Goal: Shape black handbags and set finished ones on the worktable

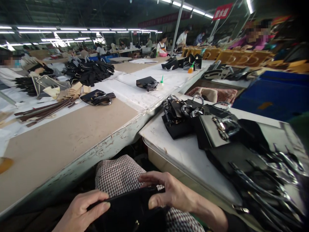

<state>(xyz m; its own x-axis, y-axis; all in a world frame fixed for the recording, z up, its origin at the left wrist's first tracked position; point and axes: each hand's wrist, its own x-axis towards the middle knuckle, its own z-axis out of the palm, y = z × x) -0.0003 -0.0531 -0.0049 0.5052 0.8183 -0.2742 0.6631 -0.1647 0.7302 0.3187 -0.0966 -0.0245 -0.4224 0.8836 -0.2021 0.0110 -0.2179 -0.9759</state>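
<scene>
A black bag piece point(131, 211) rests on my lap over checked cloth point(118, 175), at the bottom of the head view. My left hand point(80, 211) grips its left top edge with fingers curled round it. My right hand point(169, 191) pinches the right top edge, thumb pressed on the front. Both hands are closed on it. The lower part of the bag runs out of the frame.
A long work table point(60, 141) with brown and white sheets lies to my left, bearing straps point(43, 111) and a black bag point(98, 97). A side table point(190, 154) on my right holds a heap of black bags with wrapped metal handles point(217, 125). Other people work farther back.
</scene>
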